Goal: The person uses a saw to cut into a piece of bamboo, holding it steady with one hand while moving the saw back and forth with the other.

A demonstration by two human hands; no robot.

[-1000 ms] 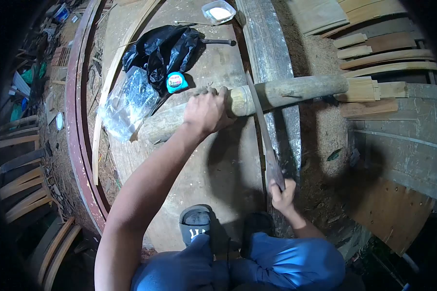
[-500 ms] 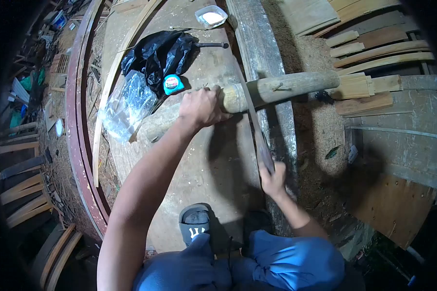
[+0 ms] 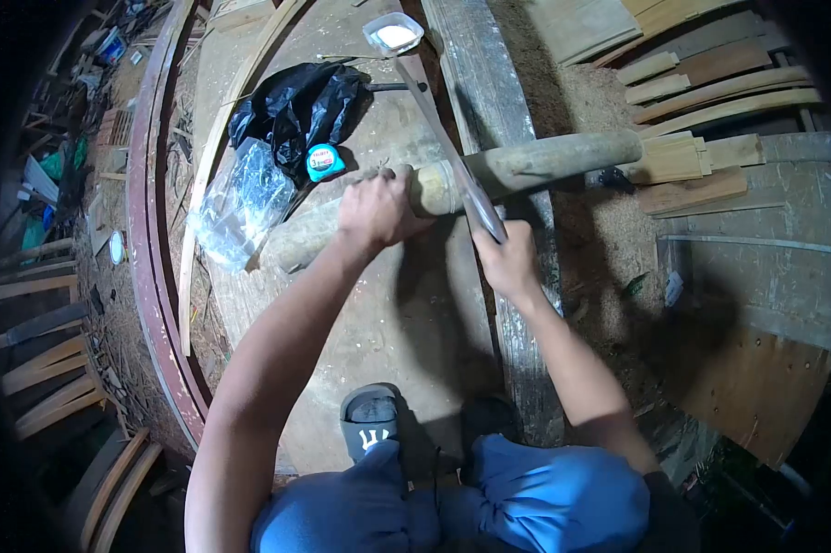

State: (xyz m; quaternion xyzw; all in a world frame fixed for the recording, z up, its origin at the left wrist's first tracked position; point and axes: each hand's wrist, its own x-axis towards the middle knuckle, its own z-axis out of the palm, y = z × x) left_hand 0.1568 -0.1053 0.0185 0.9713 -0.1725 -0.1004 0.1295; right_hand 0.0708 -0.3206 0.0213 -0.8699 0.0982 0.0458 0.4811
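Note:
A thick bamboo pole (image 3: pixel 563 158) lies slanting across the board and the weathered beam, its right end sticking out past the beam. My left hand (image 3: pixel 376 205) is closed over the pole left of its middle, fingers wrapped over the top. In my right hand (image 3: pixel 507 261) is the handle of a handsaw (image 3: pixel 443 134). The long blade lies across the pole just right of a pale ring, its tip pointing away from me. Where the teeth meet the pole, I cannot make out the depth of any cut.
Beyond my left hand are a blue tape measure (image 3: pixel 324 162), a black plastic bag (image 3: pixel 295 115), a clear bag (image 3: pixel 240 207) and a plastic tub (image 3: pixel 393 35). The weathered beam (image 3: pixel 484 69) runs along the right. Wood pieces (image 3: pixel 692 189) lie farther right; a curved strip (image 3: pixel 199 203) lies left.
My right hand has pushed the saw forward, away from me, so more blade shows beyond the pole. My left hand keeps its hold, and the pole has barely shifted.

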